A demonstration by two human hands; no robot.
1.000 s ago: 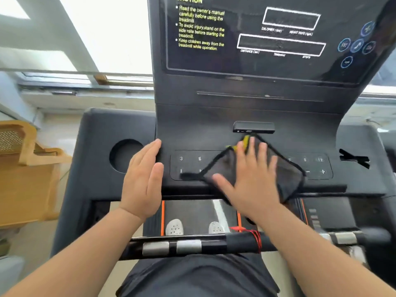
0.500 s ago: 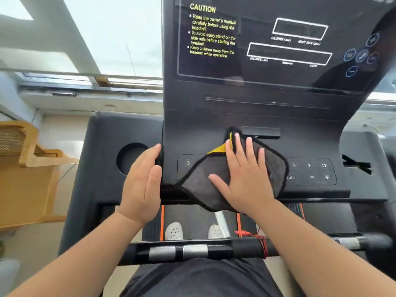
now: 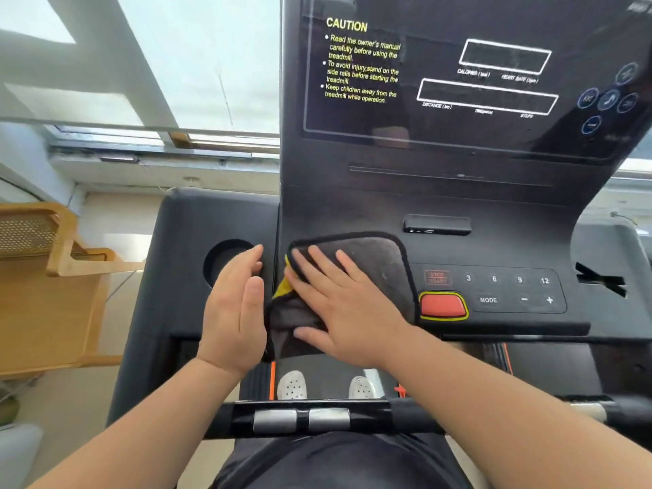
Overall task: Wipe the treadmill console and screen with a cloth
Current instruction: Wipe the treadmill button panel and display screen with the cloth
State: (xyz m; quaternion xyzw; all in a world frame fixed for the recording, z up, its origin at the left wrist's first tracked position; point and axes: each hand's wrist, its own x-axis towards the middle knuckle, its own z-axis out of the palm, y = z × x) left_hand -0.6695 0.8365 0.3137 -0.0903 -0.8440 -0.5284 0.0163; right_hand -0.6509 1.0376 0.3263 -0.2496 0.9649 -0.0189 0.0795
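Note:
The black treadmill console (image 3: 494, 202) rises ahead, with its dark screen (image 3: 476, 75) at the top showing yellow caution text. My right hand (image 3: 347, 305) lies flat with spread fingers on a dark grey cloth (image 3: 381, 262) with a yellow underside, pressing it on the left end of the button panel. The cloth hides the left buttons. A red button (image 3: 442, 306) and the number keys (image 3: 506, 279) lie uncovered to its right. My left hand (image 3: 236, 308) rests flat on the console's left edge, holding nothing, next to the round cup holder (image 3: 220, 259).
A black handlebar (image 3: 317, 418) with metal pulse pads crosses in front of me. My white shoes (image 3: 293, 384) show on the belt below. A wooden chair (image 3: 46, 287) stands to the left. Windows (image 3: 141, 65) fill the wall behind the console.
My right hand has slid the cloth leftward across the button panel, uncovering the red button and right-hand keys. My left hand has stayed on the console's left edge.

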